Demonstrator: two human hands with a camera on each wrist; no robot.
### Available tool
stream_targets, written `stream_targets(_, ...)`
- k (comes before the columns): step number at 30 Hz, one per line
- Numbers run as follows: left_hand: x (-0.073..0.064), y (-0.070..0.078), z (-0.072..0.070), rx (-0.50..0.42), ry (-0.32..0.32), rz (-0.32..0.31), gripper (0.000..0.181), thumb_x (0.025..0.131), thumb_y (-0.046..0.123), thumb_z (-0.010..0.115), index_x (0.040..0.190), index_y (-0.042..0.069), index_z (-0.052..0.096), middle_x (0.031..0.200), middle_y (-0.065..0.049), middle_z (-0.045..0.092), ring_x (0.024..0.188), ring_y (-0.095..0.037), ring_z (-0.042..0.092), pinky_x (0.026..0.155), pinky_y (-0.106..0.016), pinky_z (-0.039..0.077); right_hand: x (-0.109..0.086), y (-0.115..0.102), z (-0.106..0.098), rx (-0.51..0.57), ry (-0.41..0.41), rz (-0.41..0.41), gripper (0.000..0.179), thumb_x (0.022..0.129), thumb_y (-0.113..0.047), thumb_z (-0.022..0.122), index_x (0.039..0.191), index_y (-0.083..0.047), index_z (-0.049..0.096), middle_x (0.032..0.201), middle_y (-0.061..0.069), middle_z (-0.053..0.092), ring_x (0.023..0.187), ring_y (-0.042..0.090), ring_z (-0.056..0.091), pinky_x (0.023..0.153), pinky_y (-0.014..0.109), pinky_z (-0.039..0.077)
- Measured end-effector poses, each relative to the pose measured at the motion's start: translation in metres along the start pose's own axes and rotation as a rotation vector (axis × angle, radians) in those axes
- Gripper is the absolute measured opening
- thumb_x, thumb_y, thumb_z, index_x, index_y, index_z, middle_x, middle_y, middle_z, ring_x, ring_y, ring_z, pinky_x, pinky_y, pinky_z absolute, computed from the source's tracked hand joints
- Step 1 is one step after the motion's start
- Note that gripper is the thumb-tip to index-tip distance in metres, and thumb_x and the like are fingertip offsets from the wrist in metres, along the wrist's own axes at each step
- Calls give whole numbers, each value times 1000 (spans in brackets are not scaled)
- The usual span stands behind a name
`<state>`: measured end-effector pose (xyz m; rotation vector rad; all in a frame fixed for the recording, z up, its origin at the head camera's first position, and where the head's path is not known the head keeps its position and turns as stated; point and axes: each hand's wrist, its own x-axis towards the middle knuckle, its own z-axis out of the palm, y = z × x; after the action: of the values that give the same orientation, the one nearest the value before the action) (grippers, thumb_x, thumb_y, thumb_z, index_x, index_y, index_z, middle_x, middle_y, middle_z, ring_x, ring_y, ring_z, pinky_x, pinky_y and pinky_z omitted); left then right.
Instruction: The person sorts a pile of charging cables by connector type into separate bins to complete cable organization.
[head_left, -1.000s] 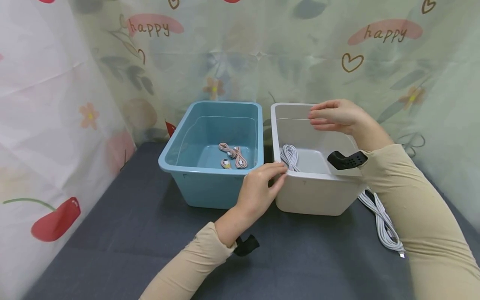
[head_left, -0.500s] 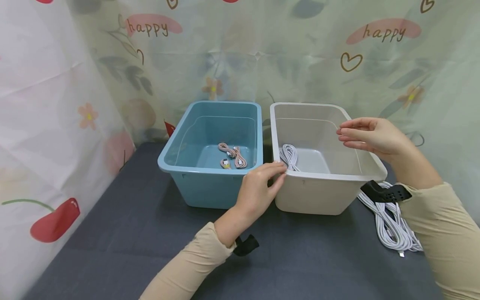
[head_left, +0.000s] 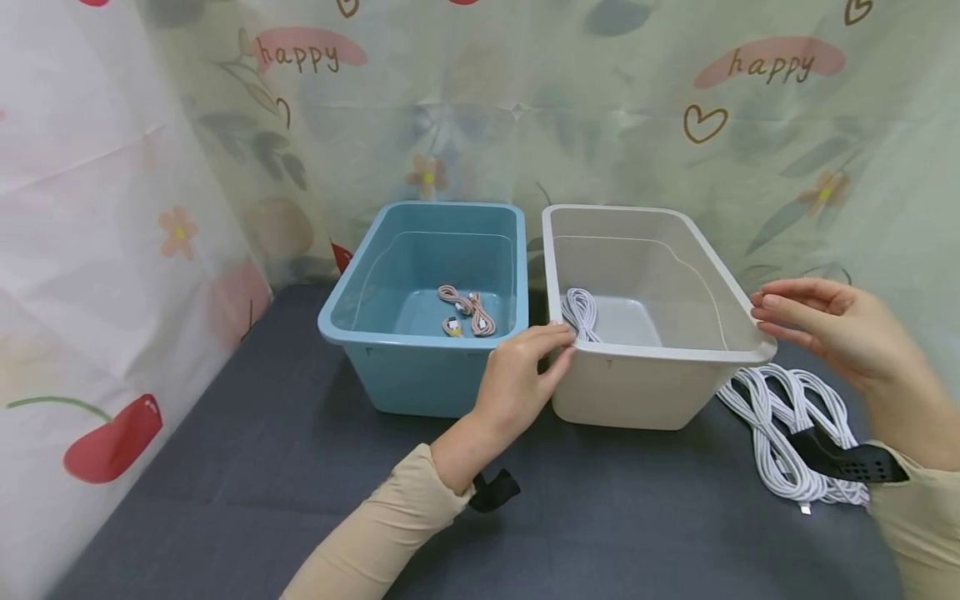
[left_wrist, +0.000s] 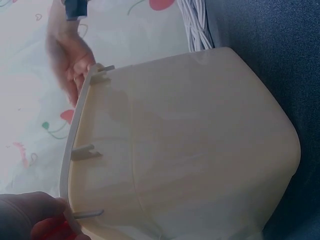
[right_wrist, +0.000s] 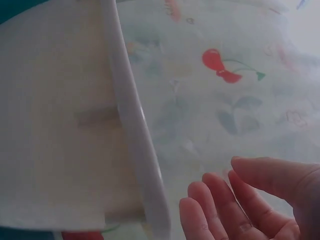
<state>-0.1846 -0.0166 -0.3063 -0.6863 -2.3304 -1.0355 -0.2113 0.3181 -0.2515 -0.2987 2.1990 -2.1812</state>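
My left hand [head_left: 517,375] holds the near left corner of the white plastic bin [head_left: 645,387]; in the left wrist view its thumb and fingers [left_wrist: 37,207] pinch the rim. A coiled white cable [head_left: 580,315] lies inside this bin along its left wall. My right hand [head_left: 847,333] is just outside the bin's right rim, fingers loosely bent and holding nothing, as the right wrist view shows too. Below it on the table lie several bundled white cables [head_left: 780,475], partly hidden by the black wrist strap.
Left of the white bin stands a blue bin [head_left: 420,375] with small pink cables [head_left: 480,317] on its floor. Both stand on a dark cloth-covered table [head_left: 300,500], against a printed curtain [head_left: 480,108] at the back and left.
My right hand has moved from over the white bin to the right and down, past its right rim, uncovering more of the cables on the table. My left hand stays at the bin's corner.
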Motion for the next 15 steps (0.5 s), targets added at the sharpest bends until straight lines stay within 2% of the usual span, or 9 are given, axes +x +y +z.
stream_targets(1,0,0,0,4,1,1,21,88,13,64,108,9,71,114,-5,69,112,-15,63,92,-27,52,-4,3,-3,13,29,-12,26,90,6,52,97,-12,69,92,-3,73,81,10,70,69,20,57)
stream_targets(5,0,0,0,6,3,4,21,88,13,64,107,9,71,114,-5,69,112,-14,62,92,-26,51,-20,16,-18,111,59,-43,26,91,7,50,96,-9,69,90,-2,74,77,12,71,67,20,57)
stream_targets(7,0,0,0,13,4,7,21,88,14,64,107,9,71,114,-5,69,112,-14,62,92,-26,51,-27,25,-25,127,74,-42,25,91,6,50,96,-10,69,89,-3,74,75,10,71,65,19,56)
stream_targets(10,0,0,0,10,5,5,21,88,14,64,108,9,71,114,-5,69,112,-14,62,93,-26,51,-35,39,-35,97,94,-15,24,92,3,51,95,-14,68,88,-7,73,75,7,70,64,16,55)
stream_targets(15,0,0,-1,5,-1,-4,22,88,14,64,108,9,71,114,-4,69,113,-14,62,93,-26,51,-41,66,-55,-50,75,86,24,93,-2,53,95,-21,67,88,-15,71,76,2,68,63,15,55)
